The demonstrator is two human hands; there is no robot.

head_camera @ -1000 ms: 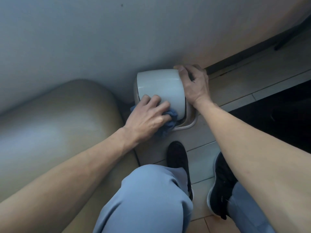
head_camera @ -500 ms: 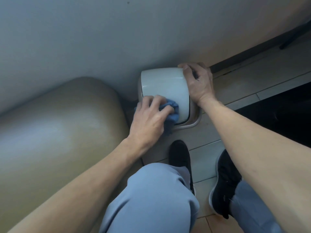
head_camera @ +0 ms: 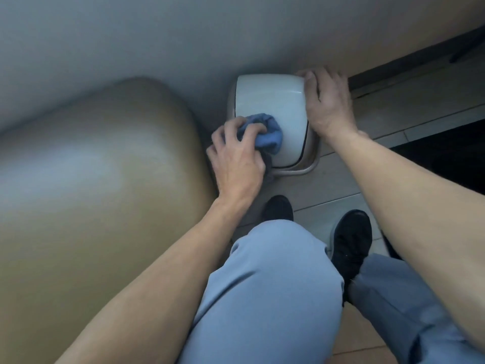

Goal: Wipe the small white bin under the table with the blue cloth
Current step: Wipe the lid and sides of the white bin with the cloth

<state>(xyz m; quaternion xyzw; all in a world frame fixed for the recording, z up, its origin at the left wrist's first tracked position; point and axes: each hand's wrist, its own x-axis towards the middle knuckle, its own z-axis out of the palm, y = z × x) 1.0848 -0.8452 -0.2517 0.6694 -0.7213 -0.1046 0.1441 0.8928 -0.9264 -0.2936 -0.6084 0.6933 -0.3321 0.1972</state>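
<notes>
A single wide-angle view came from a camera worn on the person's head. It looked steeply down and forward, close over the person's own bent knee in light blue trousers (head_camera: pixel 262 290) and two black shoes (head_camera: pixel 350 240) on the pale tiled floor (head_camera: pixel 338 185). Both bare forearms reached away from the lens toward a small white plastic bin (head_camera: pixel 273 106) near the frame's centre. Straight edges bowed toward the borders.

White bin (head_camera: pixel 273 106), blue cloth (head_camera: pixel 265 132) (black shoes (head_camera: pixel 350 240))
</notes>
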